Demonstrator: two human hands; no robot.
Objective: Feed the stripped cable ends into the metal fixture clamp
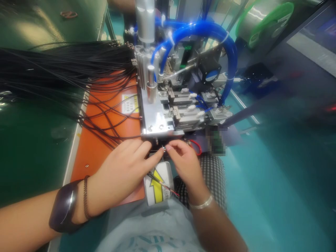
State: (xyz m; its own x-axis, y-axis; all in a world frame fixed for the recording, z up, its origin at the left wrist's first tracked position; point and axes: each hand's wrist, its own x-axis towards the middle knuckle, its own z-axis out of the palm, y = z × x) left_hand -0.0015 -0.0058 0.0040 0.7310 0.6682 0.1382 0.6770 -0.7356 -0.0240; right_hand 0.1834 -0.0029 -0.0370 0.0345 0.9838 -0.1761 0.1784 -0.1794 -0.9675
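Observation:
My left hand (126, 168) and my right hand (183, 159) meet at the front edge of a small metal machine (168, 112). Fingers of both hands pinch the metal tip of a thin black cable (159, 180), whose red and black inner wires trail back under my left palm. The left wrist wears a dark band and a beaded bracelet, the right a thin silver bangle. A red ring (196, 146) lies just beyond my right fingers.
A thick bundle of black cables (52, 70) fans across an orange mat (105, 133) on the left. Blue air hoses (204, 31) loop over the machine. A white label with a yellow arrow (160, 185) sits below my hands. A green spool (265, 21) stands back right.

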